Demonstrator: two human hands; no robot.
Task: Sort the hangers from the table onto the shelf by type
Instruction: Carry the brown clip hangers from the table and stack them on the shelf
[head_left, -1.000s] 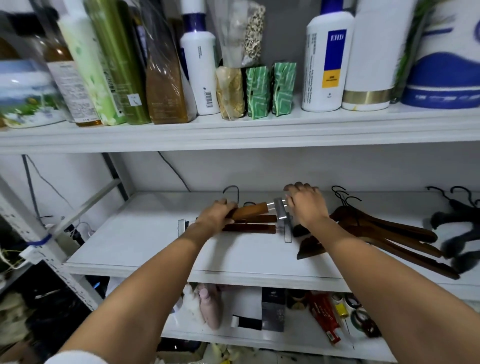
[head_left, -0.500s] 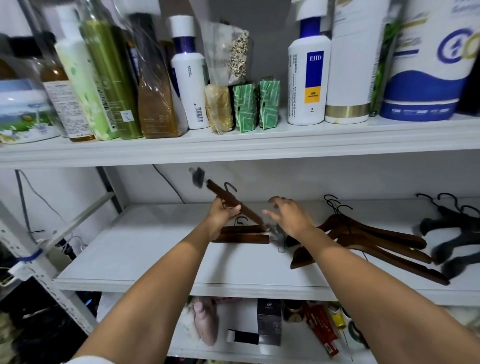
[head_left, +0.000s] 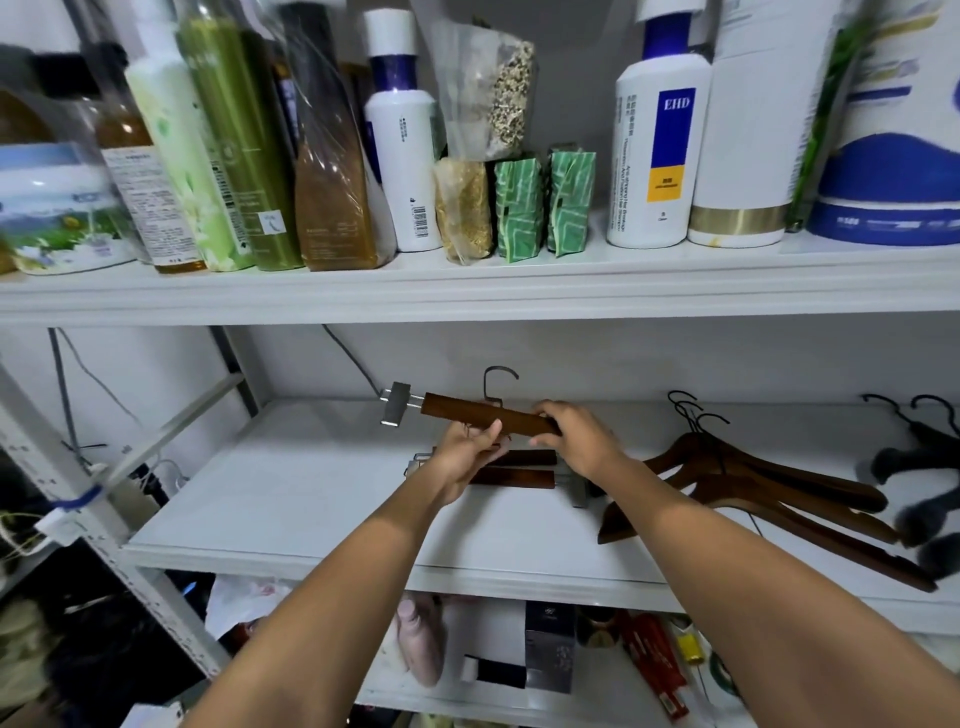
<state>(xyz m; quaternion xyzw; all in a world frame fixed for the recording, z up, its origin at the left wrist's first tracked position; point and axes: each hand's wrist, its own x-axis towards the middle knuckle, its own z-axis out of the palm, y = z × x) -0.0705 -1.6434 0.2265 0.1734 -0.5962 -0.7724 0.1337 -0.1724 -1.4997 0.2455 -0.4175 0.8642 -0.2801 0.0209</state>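
Observation:
A wooden clip hanger (head_left: 467, 413) with a metal clip at its left end and a dark hook is held above the middle shelf (head_left: 291, 499). My left hand (head_left: 465, 457) grips its bar from below. My right hand (head_left: 576, 441) holds the bar's right end. Beneath them two more wooden clip hangers (head_left: 524, 470) lie flat on the shelf. To the right lies a pile of curved wooden coat hangers (head_left: 769, 488). Black fuzzy hangers (head_left: 919, 467) lie at the far right.
The upper shelf (head_left: 467, 291) just above holds bottles, jars and packets. A grey diagonal brace (head_left: 171, 421) and cables run at the left. The lower shelf (head_left: 519, 696) carries small boxes, tubes and a pink bottle.
The held clip hanger swung from a steep tilt to nearly level, and my right hand took hold of its right end. It stays above the two hangers on the shelf.

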